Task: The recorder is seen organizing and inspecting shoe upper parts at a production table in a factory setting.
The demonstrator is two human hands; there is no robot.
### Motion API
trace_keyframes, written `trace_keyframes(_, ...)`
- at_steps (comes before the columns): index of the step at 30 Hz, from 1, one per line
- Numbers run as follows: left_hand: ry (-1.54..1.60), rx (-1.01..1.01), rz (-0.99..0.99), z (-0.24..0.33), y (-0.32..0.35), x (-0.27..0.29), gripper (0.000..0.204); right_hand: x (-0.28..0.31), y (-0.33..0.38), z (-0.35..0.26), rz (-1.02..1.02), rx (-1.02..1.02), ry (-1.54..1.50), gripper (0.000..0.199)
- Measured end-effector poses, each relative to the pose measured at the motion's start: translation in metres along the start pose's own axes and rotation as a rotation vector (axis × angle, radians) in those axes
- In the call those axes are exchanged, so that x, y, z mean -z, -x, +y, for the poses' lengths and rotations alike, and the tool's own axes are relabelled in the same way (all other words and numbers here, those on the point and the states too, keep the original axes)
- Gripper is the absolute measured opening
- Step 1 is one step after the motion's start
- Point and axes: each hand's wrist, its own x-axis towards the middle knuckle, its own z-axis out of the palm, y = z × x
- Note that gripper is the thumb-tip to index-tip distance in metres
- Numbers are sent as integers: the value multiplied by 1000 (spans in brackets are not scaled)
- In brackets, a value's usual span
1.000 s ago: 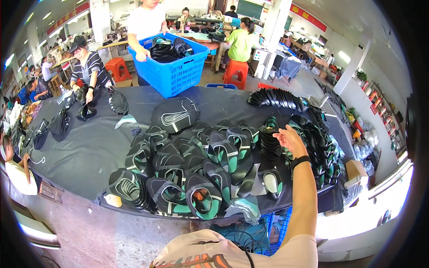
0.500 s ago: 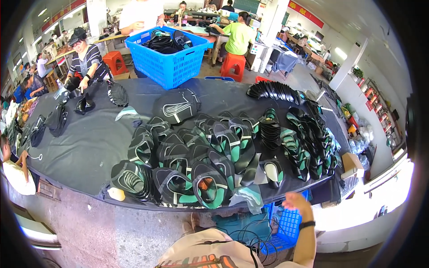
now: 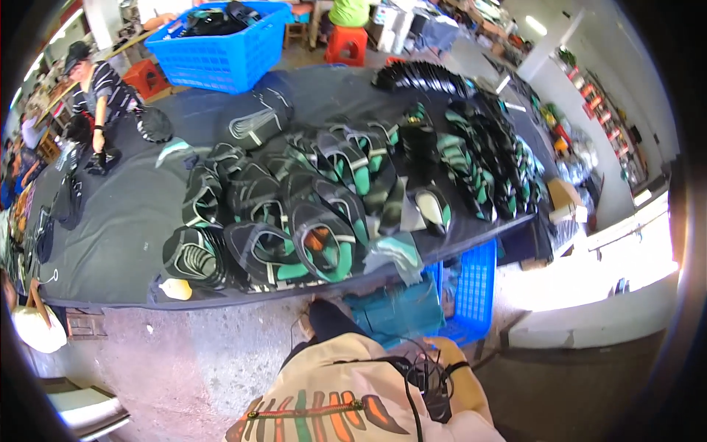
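Observation:
My right hand (image 3: 445, 349) is low at my right side, next to a bundle of black cables (image 3: 436, 377) and a dark device at my waist. The cables cross in front of it, so its fingers are mostly hidden and a grip cannot be made out. My left hand is out of the picture. Ahead of me, the black-covered table (image 3: 110, 254) bears overlapping black and green shoe uppers (image 3: 324, 239). A stack of uppers (image 3: 195, 258) sits at its near left, and a white-lined piece (image 3: 433, 210) lies to the right.
A blue crate (image 3: 475, 291) stands on the floor by the table's near right edge, beside a teal bag (image 3: 398, 313). Across the table is a large blue basket (image 3: 213, 55) of black pieces. A co-worker in a striped top (image 3: 110, 92) handles dark pieces at far left.
My right hand has dropped from near the table's edge to the cables at my waist. The view has tilted down, and the co-worker's blue basket appears farther up and left.

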Motion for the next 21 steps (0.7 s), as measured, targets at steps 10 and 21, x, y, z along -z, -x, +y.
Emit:
trace_keyframes(10, 163, 76, -66, 34, 32, -52, 57, 14, -24, -200, -9, -386, -779, 51)
trace_keyframes(21, 211, 18, -164, 61, 19, -82, 53, 53, 1, -293, -84, 54, -551, 63)
